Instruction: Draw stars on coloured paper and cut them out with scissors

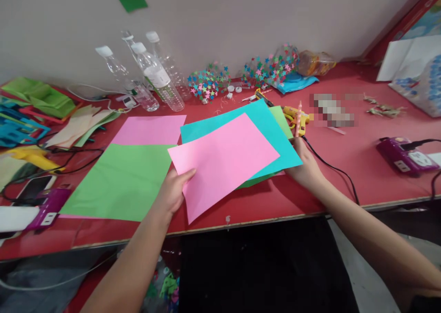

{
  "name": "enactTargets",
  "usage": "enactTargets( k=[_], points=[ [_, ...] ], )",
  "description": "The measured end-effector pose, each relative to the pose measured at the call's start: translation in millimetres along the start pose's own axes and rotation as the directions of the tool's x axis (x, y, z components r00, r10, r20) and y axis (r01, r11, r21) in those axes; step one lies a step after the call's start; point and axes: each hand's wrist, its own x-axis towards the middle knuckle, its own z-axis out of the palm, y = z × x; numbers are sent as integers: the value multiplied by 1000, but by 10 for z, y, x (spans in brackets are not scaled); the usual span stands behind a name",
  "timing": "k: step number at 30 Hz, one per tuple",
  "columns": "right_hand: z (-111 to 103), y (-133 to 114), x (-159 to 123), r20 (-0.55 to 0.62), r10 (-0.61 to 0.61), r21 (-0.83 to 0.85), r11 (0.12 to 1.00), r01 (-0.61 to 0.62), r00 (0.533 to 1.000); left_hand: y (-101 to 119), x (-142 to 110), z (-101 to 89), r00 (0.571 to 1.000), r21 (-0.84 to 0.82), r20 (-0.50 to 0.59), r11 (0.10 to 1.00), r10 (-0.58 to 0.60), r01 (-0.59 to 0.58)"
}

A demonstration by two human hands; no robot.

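My left hand (174, 191) grips the lower left edge of a pink sheet of paper (223, 161), thumb on top. That sheet is tilted and overlaps a turquoise sheet (203, 131). My right hand (303, 166) is closed around a pink patterned pencil (298, 119) that points upward. The turquoise sheet's right corner covers part of that hand, so I cannot tell whether it also grips the paper. Beneath the turquoise sheet, edges of green paper (280, 120) show. To the left lie a large light-green sheet (120, 182) and another pink sheet (149, 129).
Clear plastic bottles (158, 74) and star-covered bottles (205, 85) line the wall. A yellow glue gun (299, 120) with a black cord lies near my right hand. Purple power strips (406, 154) sit at both sides of the red table (344, 175). Paper scraps (77, 129) lie left.
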Motion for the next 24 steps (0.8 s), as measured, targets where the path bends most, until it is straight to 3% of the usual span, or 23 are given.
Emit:
enactTargets(
  k=[3,7,11,15,18,19,21,22,24],
  points=[
    [-97,-7,12,-24,171,199,966,-162,985,-56,14,-26,998,134,65,991,-1,-8],
    [-116,29,35,-45,265,376,898,-229,963,-24,21,-39,994,375,104,925,20,-58],
    [-79,63,39,-26,292,364,894,-262,956,59,-7,-25,990,548,36,826,137,-134],
    [-67,60,34,47,292,331,898,-291,955,167,-114,-63,987,585,-4,801,159,-127],
    [-74,37,37,59,297,326,897,-300,953,281,-191,-174,989,479,-60,874,132,-87],
    [-78,28,40,53,293,305,905,-295,955,314,-201,-230,981,412,-123,907,148,-85],
    [-85,12,44,42,277,276,920,-278,960,353,-201,-382,935,324,-275,937,225,-130],
    [-88,6,46,42,268,271,924,-269,962,356,-200,-483,883,294,-371,938,288,-182],
    [-91,-2,47,48,255,258,931,-259,966,328,-229,-739,708,324,-515,874,483,-361]
  ],
)
